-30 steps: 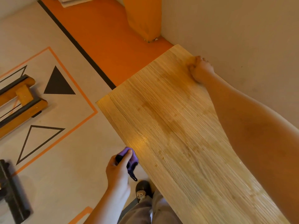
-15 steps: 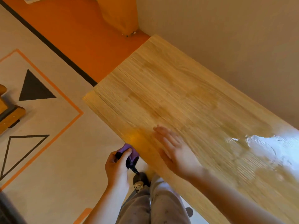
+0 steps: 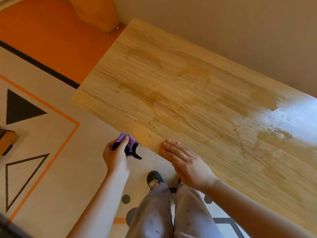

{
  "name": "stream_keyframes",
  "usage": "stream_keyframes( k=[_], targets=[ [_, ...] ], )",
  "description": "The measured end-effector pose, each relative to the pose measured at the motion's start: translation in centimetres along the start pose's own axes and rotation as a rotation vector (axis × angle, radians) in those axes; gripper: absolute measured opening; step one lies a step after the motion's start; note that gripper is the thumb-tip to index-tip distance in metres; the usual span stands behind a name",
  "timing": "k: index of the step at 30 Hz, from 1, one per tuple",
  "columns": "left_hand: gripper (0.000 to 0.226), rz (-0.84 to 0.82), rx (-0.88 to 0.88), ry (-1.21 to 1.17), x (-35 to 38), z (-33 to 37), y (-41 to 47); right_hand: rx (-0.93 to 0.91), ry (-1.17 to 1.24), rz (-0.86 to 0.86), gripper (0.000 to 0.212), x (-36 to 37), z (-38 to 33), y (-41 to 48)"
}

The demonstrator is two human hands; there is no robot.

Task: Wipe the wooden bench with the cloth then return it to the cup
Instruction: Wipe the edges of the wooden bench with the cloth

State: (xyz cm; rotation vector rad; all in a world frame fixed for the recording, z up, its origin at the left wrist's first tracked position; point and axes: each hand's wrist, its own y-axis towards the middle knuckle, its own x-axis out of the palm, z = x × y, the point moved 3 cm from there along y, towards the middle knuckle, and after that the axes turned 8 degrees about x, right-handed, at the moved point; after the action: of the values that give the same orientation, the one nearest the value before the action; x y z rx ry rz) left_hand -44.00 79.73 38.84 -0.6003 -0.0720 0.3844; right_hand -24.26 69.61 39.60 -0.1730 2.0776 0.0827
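Observation:
The wooden bench (image 3: 188, 93) runs from upper left to lower right against the wall, with a wet, shiny patch (image 3: 281, 117) at its right. My right hand (image 3: 187, 165) lies flat on the bench's near edge, palm down and fingers stretched out. No cloth shows under it. Just off the bench's front edge, over the floor, my left hand (image 3: 115, 157) grips a small purple cup (image 3: 129, 139). The cup has black parts and a black tail hanging from it. I cannot tell what is inside it.
The beige wall (image 3: 223, 23) closes off the bench's far side. An orange post (image 3: 97, 12) stands on the orange floor beyond the bench's left end. My legs and a dark shoe (image 3: 154, 179) are below the bench edge. A wooden frame (image 3: 6, 140) sits at far left.
My right hand left the bench's far corner, where it was a fist, and came back to the near edge, flat. The left hand kept its hold on the purple cup beside the edge.

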Motion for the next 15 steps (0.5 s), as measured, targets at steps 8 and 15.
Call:
stream_keyframes(
  k=[8, 15],
  targets=[
    [0.018, -0.101, -0.037, 0.038, 1.8, -4.6, -6.6, -0.009, 0.018, 0.034, 0.039, 0.2, 0.3, -0.1],
    [0.013, -0.112, 0.005, 0.024, 2.5, -5.3, -8.5, -0.036, -0.051, 0.092, 0.043, -1.1, 1.2, -1.9]
  ],
)
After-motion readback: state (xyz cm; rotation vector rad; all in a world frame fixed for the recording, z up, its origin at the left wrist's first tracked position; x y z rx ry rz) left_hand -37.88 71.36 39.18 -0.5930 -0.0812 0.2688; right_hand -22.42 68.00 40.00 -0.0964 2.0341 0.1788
